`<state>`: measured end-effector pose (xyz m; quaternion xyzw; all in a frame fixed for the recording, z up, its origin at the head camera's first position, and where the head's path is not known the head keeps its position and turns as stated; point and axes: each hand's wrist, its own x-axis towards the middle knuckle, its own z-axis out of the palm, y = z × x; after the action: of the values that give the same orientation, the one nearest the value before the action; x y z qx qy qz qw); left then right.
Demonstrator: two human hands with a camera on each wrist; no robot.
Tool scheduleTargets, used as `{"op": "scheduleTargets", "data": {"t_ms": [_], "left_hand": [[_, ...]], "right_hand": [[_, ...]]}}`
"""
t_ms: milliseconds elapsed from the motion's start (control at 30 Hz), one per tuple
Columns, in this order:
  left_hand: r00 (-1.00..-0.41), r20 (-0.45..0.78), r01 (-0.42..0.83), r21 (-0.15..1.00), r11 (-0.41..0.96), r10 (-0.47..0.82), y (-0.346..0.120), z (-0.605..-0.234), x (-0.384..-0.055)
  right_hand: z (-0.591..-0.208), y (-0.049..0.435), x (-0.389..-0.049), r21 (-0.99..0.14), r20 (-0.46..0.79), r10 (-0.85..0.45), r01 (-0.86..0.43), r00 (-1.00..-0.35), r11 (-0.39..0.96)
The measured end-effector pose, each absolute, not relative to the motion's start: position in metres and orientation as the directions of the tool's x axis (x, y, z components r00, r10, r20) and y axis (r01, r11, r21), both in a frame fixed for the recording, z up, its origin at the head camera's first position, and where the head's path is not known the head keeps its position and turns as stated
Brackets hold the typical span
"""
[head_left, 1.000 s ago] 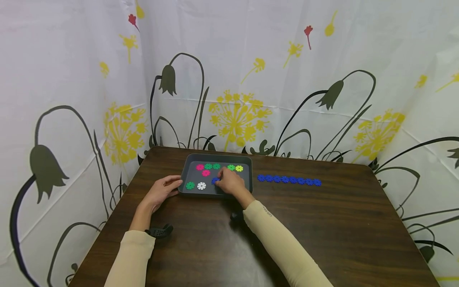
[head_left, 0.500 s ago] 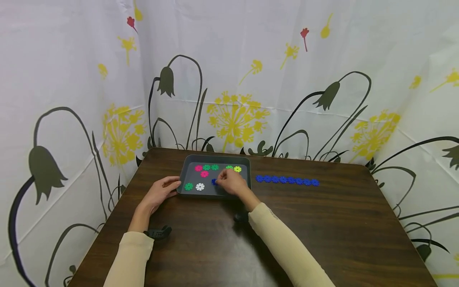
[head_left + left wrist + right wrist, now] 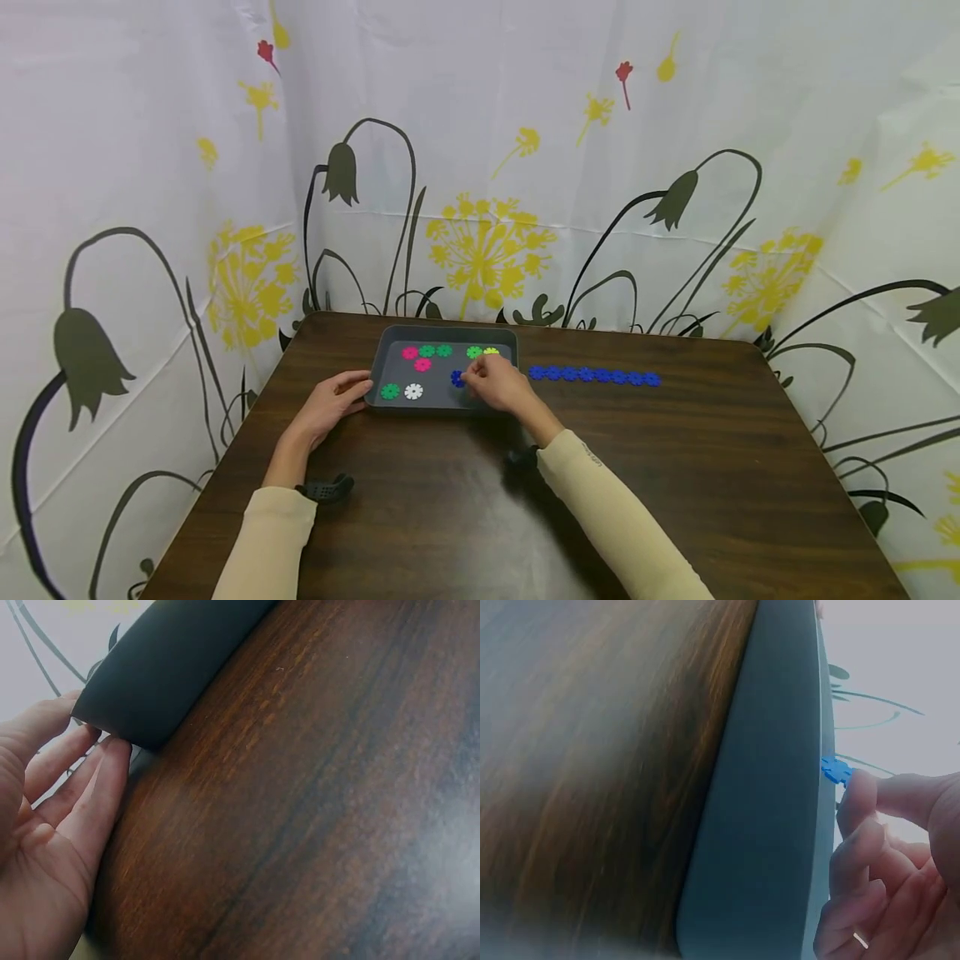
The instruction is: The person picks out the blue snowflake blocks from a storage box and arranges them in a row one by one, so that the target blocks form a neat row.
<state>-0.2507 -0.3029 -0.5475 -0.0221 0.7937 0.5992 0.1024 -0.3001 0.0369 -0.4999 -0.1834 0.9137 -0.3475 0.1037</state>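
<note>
My right hand (image 3: 498, 385) pinches a blue snowflake-shaped plastic disc (image 3: 457, 379) between thumb and index finger. The disc (image 3: 835, 771) shows at the tray's rim in the right wrist view, its far part covered by the fingertips. Under that hand lies a dark grey tray (image 3: 431, 402) with loose discs inside. My left hand (image 3: 328, 406) holds the tray's near left corner, thumb up at the rim and fingers against the lower side (image 3: 150, 690). In the tray are a white disc (image 3: 413, 392), a green disc (image 3: 390, 391), pink discs (image 3: 422, 365) and a yellow disc (image 3: 491, 351) partly hidden by the hand.
A row of several blue discs (image 3: 585, 375) lies joined edge to edge on the wooden table (image 3: 675, 467), right of the tray. More green discs (image 3: 444, 351) lie toward the tray's back. A flower-printed curtain (image 3: 480, 167) hangs behind the table.
The right hand has drawn the blue disc up and slightly right within the tray. The left hand keeps its place at the tray corner. The head view has shifted a little.
</note>
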Motion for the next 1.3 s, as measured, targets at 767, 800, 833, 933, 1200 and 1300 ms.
{"op": "scheduleTargets", "data": {"t_ms": [767,800,833,933,1200,1300], "left_hand": [[-0.98,-0.188,-0.159,0.938,0.308,0.066,-0.302,-0.549,-0.249],[-0.98,-0.187,-0.157,0.937,0.311,0.068,-0.301,-0.55,-0.25],[-0.98,-0.186,-0.155,0.937,0.314,0.069,-0.301,-0.55,-0.25],[-0.981,-0.182,-0.151,0.935,0.321,0.068,-0.3,-0.55,-0.251],[-0.983,-0.173,-0.143,0.936,0.321,0.065,-0.3,-0.549,-0.25],[-0.984,-0.161,-0.13,0.937,0.325,0.07,-0.3,-0.549,-0.25]], "right_hand": [[-0.5,0.103,-0.297,-0.792,0.002,-0.415,-0.255,-0.91,0.555],[-0.501,0.107,-0.297,-0.795,0.01,-0.407,-0.255,-0.913,0.55],[-0.503,0.111,-0.297,-0.799,0.017,-0.397,-0.25,-0.918,0.546],[-0.505,0.122,-0.295,-0.807,0.038,-0.36,-0.241,-0.932,0.539],[-0.503,0.154,-0.286,-0.812,0.08,-0.268,-0.219,-0.96,0.541],[-0.503,0.166,-0.285,-0.814,0.083,-0.249,-0.21,-0.965,0.541]]}}
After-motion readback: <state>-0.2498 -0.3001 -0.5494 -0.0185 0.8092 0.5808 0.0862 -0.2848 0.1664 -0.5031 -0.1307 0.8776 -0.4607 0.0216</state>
